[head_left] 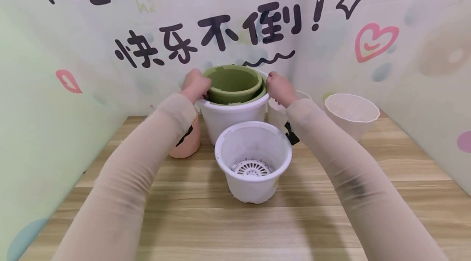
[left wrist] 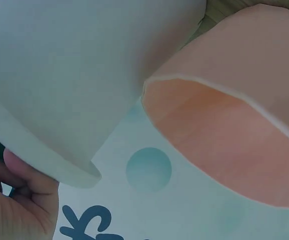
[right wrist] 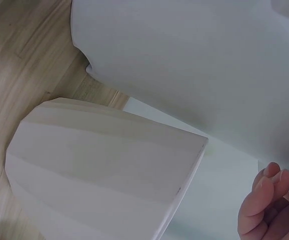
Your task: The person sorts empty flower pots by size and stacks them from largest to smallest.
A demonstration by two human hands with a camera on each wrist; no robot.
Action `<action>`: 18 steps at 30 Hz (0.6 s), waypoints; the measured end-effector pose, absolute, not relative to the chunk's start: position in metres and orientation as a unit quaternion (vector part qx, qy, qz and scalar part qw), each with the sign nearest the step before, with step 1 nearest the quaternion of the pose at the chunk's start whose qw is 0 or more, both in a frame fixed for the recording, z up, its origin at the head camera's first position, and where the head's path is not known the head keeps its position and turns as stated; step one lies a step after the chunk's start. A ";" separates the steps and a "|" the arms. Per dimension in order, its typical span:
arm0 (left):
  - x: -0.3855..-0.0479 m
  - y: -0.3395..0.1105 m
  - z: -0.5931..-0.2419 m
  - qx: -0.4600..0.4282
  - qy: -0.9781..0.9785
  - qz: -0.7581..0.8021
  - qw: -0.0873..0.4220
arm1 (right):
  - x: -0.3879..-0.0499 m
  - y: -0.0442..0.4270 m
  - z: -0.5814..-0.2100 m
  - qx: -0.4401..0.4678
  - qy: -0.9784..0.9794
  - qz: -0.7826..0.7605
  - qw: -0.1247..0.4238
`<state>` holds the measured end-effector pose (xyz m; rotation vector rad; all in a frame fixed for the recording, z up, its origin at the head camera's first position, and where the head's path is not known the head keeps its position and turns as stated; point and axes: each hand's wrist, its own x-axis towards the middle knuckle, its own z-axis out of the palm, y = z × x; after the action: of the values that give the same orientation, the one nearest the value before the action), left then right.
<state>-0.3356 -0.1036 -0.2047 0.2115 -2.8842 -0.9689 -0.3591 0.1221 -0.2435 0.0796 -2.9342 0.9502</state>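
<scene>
A large white flowerpot (head_left: 235, 118) stands towards the back, with two green flowerpots nested in it. The inner green flowerpot (head_left: 233, 81) rises above the outer one (head_left: 259, 96). My left hand (head_left: 196, 85) grips the large white pot's rim on the left. In the left wrist view, the thumb of the left hand (left wrist: 22, 205) lies against that rim. At the opposite side my right hand (head_left: 281, 88) holds the rim with curled fingers. The fingertips of the right hand (right wrist: 274, 205) show close to the white wall in the right wrist view, their contact partly hidden.
A smaller white pot (head_left: 254, 191) with a slotted bottom stands in front. On the left is a pink faceted pot (head_left: 187, 146), partly behind the left sleeve. Two whitish faceted pots, one nearer (head_left: 277, 116) and one farther right (head_left: 351, 118), stand on the wooden table (head_left: 220, 232).
</scene>
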 end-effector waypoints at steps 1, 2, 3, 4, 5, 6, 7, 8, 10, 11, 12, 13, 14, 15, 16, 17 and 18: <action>-0.335 -0.103 -0.205 0.063 -0.951 -0.300 0.048 | -0.359 0.122 -0.243 0.025 -0.951 0.306 0.030; -0.335 -0.102 -0.205 0.058 -0.956 -0.284 0.050 | -0.359 0.122 -0.243 0.024 -0.951 0.305 0.031; -0.334 -0.102 -0.205 0.053 -0.960 -0.271 0.052 | -0.359 0.123 -0.242 0.023 -0.951 0.306 0.031; -0.334 -0.102 -0.206 0.049 -0.963 -0.260 0.053 | -0.359 0.123 -0.242 0.022 -0.951 0.305 0.031; -0.333 -0.102 -0.206 0.046 -0.964 -0.256 0.054 | -0.359 0.123 -0.242 0.023 -0.951 0.306 0.029; -0.333 -0.102 -0.207 0.043 -0.966 -0.250 0.056 | -0.359 0.123 -0.242 0.024 -0.951 0.306 0.027; -0.334 -0.103 -0.208 0.040 -0.967 -0.245 0.059 | -0.359 0.123 -0.242 0.025 -0.951 0.306 0.024; -0.334 -0.104 -0.209 0.036 -0.968 -0.240 0.061 | -0.359 0.122 -0.243 0.025 -0.951 0.307 0.022; -0.335 -0.105 -0.210 0.030 -0.970 -0.234 0.066 | -0.359 0.122 -0.243 0.025 -0.951 0.307 0.021; -0.336 -0.106 -0.210 0.028 -0.970 -0.233 0.069 | -0.359 0.122 -0.243 0.024 -0.951 0.307 0.020; -0.336 -0.107 -0.211 0.027 -0.970 -0.232 0.071 | -0.360 0.122 -0.243 0.022 -0.951 0.308 0.020; -0.337 -0.107 -0.211 0.026 -0.970 -0.232 0.071 | -0.360 0.122 -0.243 0.020 -0.951 0.307 0.020; -0.337 -0.108 -0.211 0.024 -0.969 -0.234 0.070 | -0.360 0.122 -0.243 0.018 -0.951 0.307 0.020; -0.338 -0.109 -0.211 0.021 -0.969 -0.238 0.065 | -0.360 0.122 -0.243 0.017 -0.952 0.306 0.019; -0.338 -0.111 -0.210 0.014 -0.968 -0.245 0.056 | -0.360 0.122 -0.243 0.015 -0.952 0.306 0.018; -0.339 -0.112 -0.209 0.009 -0.965 -0.258 0.039 | -0.360 0.122 -0.243 0.015 -0.952 0.306 0.018; -0.339 -0.114 -0.207 0.001 -0.961 -0.276 0.019 | -0.361 0.122 -0.243 0.014 -0.952 0.306 0.019</action>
<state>-0.3391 -0.1137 -0.2074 0.0019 -2.9823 -0.8566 -0.3606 0.1219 -0.2427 0.0430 -2.9544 0.9501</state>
